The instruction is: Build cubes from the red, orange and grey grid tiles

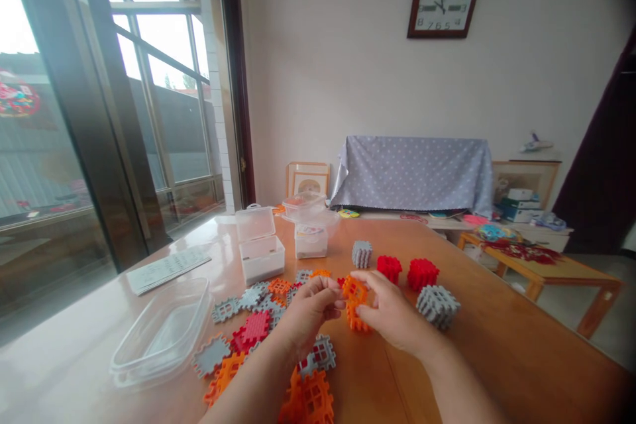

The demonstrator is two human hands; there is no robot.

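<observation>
My left hand (311, 311) and my right hand (390, 315) meet above the wooden table (497, 358), both closed on a part-built orange block of interlocking plastic tiles (354, 305). The left fingers pinch its left side, the right fingers wrap its right side. Loose flat tiles in grey, red and orange (258, 324) lie scattered under and to the left of my hands. More orange tiles (311, 401) lie by my left forearm. Finished cubes stand beyond: a grey cube (362, 254), two red cubes (422, 273) and another grey cube (437, 306) just right of my right hand.
A clear shallow tray (163, 331) sits at the left, a printed sheet (166, 268) behind it. An open clear box (258, 252) and stacked clear containers (311, 228) stand further back. A window is on the left; a low table (556, 271) stands at the right.
</observation>
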